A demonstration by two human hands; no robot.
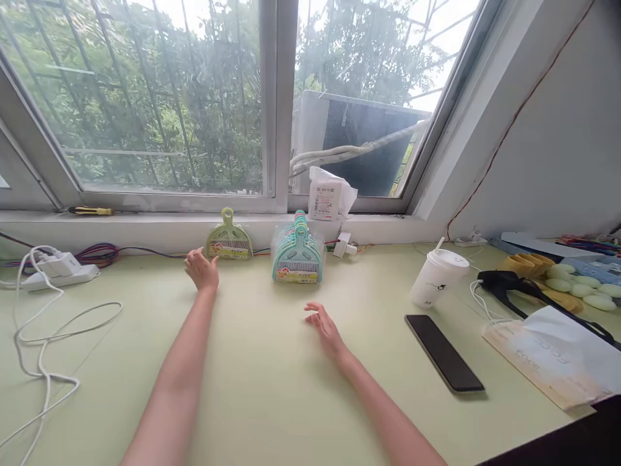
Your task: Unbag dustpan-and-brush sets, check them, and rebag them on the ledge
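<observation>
My left hand (202, 268) is just in front and to the left of a green mini dustpan set (229, 244) that leans against the wall under the window. Its fingers are apart and it holds nothing. A stack of several wrapped dustpan sets, a teal one (297, 259) at the front, stands upright near the middle of the back edge. Over the table in front of that stack is my right hand (325, 329), fingers loosely spread, with nothing in it.
A white cup with a straw (434, 278), a black phone (445, 353) and a tissue pack (557, 356) lie on the right of the green table (262, 401). White cables (47, 343) and a power strip (61, 276) are at left. A white package (327, 197) rests on the sill.
</observation>
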